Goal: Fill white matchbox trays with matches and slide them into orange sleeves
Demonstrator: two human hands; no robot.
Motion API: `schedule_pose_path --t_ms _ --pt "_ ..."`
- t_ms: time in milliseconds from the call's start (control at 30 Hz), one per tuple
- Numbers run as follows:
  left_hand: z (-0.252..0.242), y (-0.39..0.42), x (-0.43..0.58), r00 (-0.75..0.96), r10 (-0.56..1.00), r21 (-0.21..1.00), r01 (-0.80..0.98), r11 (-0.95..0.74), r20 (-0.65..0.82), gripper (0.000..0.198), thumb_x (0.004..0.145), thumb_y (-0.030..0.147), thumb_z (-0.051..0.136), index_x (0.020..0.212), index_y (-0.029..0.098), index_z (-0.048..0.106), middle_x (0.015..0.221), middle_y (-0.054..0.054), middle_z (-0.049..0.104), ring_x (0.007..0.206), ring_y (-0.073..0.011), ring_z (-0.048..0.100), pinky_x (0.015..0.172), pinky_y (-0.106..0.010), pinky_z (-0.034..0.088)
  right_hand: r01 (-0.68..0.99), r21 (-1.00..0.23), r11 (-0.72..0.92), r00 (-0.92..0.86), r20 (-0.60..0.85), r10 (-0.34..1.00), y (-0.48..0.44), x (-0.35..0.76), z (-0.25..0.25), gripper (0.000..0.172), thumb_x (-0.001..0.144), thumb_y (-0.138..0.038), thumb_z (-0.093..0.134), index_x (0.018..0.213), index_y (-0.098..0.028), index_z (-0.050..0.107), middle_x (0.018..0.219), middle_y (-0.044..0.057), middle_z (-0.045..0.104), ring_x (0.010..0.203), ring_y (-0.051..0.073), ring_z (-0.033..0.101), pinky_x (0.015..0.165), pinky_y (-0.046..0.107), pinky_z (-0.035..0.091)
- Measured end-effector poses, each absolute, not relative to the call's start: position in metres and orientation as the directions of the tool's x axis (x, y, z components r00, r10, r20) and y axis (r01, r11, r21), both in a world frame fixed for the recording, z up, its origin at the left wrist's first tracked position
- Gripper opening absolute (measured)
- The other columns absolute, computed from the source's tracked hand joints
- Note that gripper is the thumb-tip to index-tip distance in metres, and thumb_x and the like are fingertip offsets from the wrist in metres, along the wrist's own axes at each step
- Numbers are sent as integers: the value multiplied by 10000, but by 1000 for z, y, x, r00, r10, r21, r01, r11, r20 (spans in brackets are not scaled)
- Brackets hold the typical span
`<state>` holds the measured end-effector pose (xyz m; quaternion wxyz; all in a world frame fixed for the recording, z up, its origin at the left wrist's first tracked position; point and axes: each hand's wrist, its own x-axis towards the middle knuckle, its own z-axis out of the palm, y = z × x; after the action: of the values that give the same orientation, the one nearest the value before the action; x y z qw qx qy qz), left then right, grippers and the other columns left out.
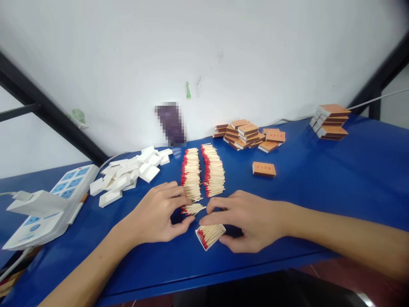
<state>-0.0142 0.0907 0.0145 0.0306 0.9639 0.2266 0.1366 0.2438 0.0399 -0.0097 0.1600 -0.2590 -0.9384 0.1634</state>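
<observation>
My left hand [161,211] is closed in a pinch about a small bunch of red-tipped matches [192,209] at the near end of the left match row [191,170]. A second row of matches [213,170] lies beside it. Nearer the table's front edge, a white matchbox tray [202,244] filled with matches sits tilted at an angle. My right hand [241,221] grips this tray, thumb on its right side and a finger over its far edge. The right index finger extends toward the ends of the small bunch.
White matchbox trays [128,172] are heaped to the left, beside a power strip [54,209]. Orange matchboxes [247,134] are piled at the back. A single matchbox [264,169] lies before them, and a stack [332,121] stands far right. A blurred dark object [172,123] leans on the wall.
</observation>
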Motion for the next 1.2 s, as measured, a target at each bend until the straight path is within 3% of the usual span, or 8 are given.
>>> schedule_pose_path --t_ms 133,333,533,733,1000,1200 --pt "11 90 -15 864 424 108 410 -906 272 182 884 332 636 903 174 725 866 -62 684 770 -210 615 703 -369 497 455 -364 813 -814 201 545 42 246 -7 402 837 -257 567 1235 -221 608 1078 33 613 633 104 486 560 252 355" --pt "10 89 -16 882 420 117 404 -907 214 164 901 300 613 856 186 721 775 -44 662 731 -207 605 682 -360 465 494 -378 783 -794 170 583 46 250 -2 333 790 -211 563 1117 -181 610 1063 47 634 691 131 553 569 253 363" --pt "13 89 -15 887 417 136 397 -908 199 169 918 276 587 855 185 714 767 -33 658 721 -195 584 672 -348 452 500 -363 786 -789 182 586 45 250 -1 352 746 -225 582 1097 -206 589 1317 53 600 678 124 568 596 274 368" --pt "12 90 -15 891 411 140 390 -910 194 165 913 280 593 930 179 723 836 -46 686 772 -205 613 724 -367 475 510 -346 788 -788 179 589 43 250 0 302 769 -258 592 1068 -213 596 1369 63 598 678 132 576 597 274 360" --pt "12 91 -15 888 401 174 368 -913 227 227 884 296 635 1073 178 675 921 -58 696 815 -216 642 744 -356 492 477 -372 796 -805 177 566 44 248 0 245 810 -315 603 1026 -201 619 1231 52 671 766 166 638 623 276 409" --pt "12 91 -17 890 409 202 370 -907 204 174 898 294 619 1019 183 678 882 -48 681 794 -209 630 753 -363 488 431 -416 801 -826 177 536 44 249 2 198 862 -307 578 1014 -189 622 1185 40 702 775 155 638 620 262 412"
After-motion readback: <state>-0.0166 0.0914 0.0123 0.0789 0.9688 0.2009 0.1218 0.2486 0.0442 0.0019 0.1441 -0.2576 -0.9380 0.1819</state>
